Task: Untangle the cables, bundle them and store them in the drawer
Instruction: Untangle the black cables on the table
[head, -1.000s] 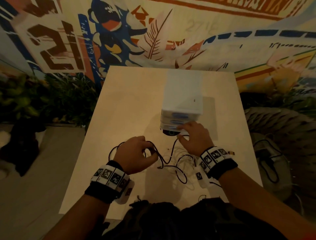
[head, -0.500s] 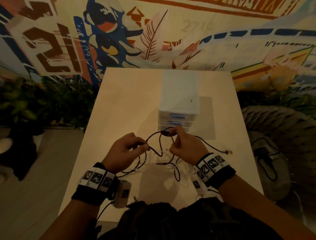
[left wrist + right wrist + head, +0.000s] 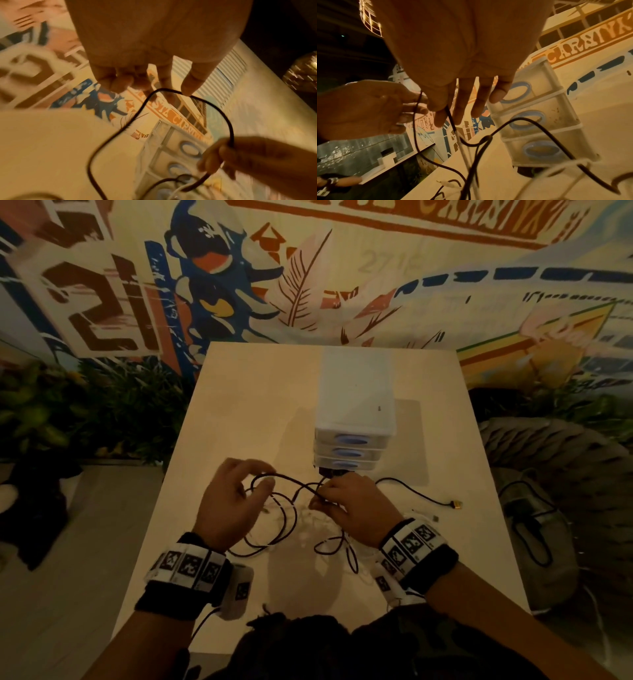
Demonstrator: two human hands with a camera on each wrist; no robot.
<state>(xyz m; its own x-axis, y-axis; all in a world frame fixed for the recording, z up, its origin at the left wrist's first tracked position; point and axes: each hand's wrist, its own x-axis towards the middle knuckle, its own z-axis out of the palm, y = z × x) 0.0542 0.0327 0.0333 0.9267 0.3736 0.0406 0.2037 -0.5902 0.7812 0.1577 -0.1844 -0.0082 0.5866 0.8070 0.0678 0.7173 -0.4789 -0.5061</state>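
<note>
A black cable (image 3: 291, 484) lies tangled with a thin white cable (image 3: 310, 517) on the pale table (image 3: 260, 392), in front of a white three-drawer unit (image 3: 354, 440) with blue handles, all drawers closed. My left hand (image 3: 262, 479) pinches a raised loop of the black cable (image 3: 171, 91) between thumb and forefinger. My right hand (image 3: 320, 498) pinches the same black cable (image 3: 449, 116) close to the drawer unit (image 3: 539, 121). The cable's gold-tipped plug (image 3: 455, 504) rests on the table to the right. In the right wrist view the white cable (image 3: 464, 155) hangs among the black strands.
A small dark object (image 3: 329, 472) sits at the foot of the drawer unit. Plants (image 3: 85, 412) stand left of the table, and a woven seat with a bag (image 3: 534, 529) is on the right. A painted wall rises behind.
My right hand left the drawer unit's base and took hold of the black cable. Both hands lifted it, and my left hand drew its loop up and to the left.
</note>
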